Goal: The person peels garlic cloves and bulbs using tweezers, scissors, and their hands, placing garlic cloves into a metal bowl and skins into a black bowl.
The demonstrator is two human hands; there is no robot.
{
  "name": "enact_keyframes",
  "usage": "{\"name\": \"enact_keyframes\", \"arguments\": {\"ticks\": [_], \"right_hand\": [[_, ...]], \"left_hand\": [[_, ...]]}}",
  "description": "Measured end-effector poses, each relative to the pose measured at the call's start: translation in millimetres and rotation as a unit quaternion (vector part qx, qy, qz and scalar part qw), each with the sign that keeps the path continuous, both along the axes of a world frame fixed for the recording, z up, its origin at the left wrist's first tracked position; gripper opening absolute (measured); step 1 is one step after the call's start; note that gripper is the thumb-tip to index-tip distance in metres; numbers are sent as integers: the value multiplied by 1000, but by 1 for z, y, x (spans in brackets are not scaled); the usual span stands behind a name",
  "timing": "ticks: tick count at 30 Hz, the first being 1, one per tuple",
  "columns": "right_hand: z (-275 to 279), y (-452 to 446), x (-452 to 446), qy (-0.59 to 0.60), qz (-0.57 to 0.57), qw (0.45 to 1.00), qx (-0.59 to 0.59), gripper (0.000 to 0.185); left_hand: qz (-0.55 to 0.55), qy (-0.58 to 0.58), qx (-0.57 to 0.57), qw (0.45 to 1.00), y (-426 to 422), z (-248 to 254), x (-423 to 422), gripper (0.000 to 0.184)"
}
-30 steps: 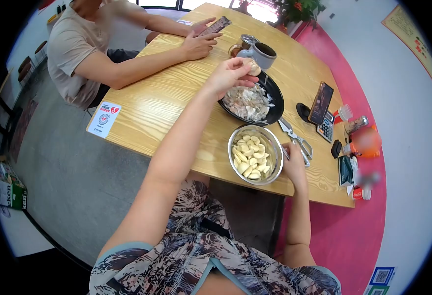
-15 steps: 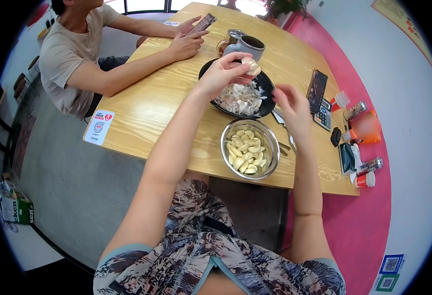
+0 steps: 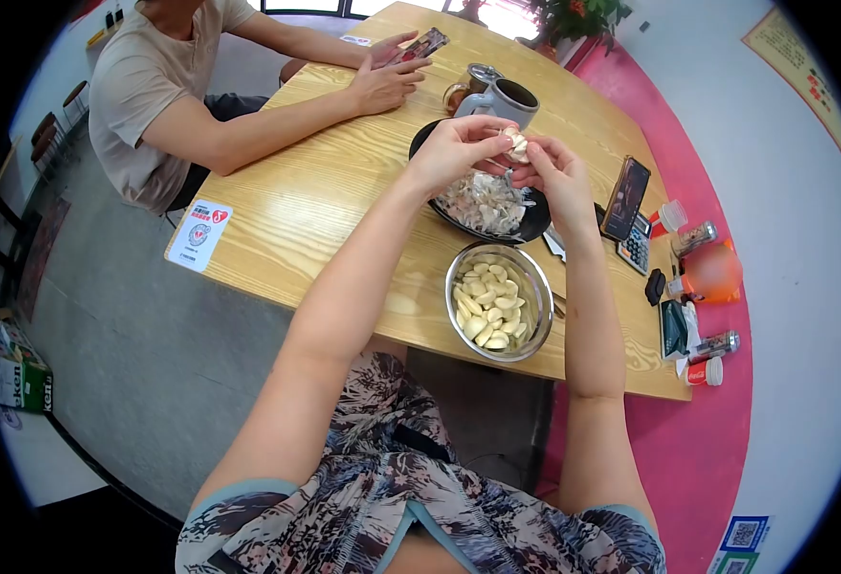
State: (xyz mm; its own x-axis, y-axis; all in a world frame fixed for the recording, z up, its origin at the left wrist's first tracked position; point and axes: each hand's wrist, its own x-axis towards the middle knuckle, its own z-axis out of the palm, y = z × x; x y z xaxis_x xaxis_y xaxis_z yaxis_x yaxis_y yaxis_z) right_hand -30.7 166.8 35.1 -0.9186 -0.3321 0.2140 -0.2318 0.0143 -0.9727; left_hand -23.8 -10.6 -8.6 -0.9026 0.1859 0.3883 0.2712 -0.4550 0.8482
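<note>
A whitish garlic bulb [image 3: 515, 145] is pinched in my left hand [image 3: 454, 153], held above the far part of a black bowl [image 3: 538, 220]. My right hand [image 3: 556, 174] meets it from the other side, thumb and fingers closed on the bulb's edge. Papery garlic skins [image 3: 483, 204] fill much of the black bowl. Closer to me stands a metal bowl [image 3: 542, 335] with several peeled garlic cloves [image 3: 489, 306] in it. Part of a knife [image 3: 554, 243] shows beside the bowls, partly hidden by my right forearm.
Behind the black bowl stand a grey mug [image 3: 505, 99] and a lidded glass jar [image 3: 481, 77]. On the right are a propped phone [image 3: 625, 198], a calculator [image 3: 635, 244], cups and shaker jars. Another person [image 3: 167, 105] sits at the left, holding a phone [image 3: 422, 46].
My right hand has moved left and up, from apart to gripping the garlic bulb with my left hand. The view has shifted slightly.
</note>
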Motion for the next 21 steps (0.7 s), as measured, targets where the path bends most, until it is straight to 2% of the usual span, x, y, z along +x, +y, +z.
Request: {"name": "enact_keyframes", "arguments": {"ticks": [5,15,17,21], "right_hand": [[10,-6,7,62,43,993,92,26],[30,-4,7,47,68,986,148,30],[29,-3,2,105,72,970,207,31],[35,-5,6,94,82,968,220,31]], "left_hand": [[12,-1,-11,1000,-4,0,-1,31],[-22,-11,21,999,-2,5,4,31],[-19,-4,16,1000,-2,4,3,31],[-19,-6,34,999,-1,3,2,32]]}}
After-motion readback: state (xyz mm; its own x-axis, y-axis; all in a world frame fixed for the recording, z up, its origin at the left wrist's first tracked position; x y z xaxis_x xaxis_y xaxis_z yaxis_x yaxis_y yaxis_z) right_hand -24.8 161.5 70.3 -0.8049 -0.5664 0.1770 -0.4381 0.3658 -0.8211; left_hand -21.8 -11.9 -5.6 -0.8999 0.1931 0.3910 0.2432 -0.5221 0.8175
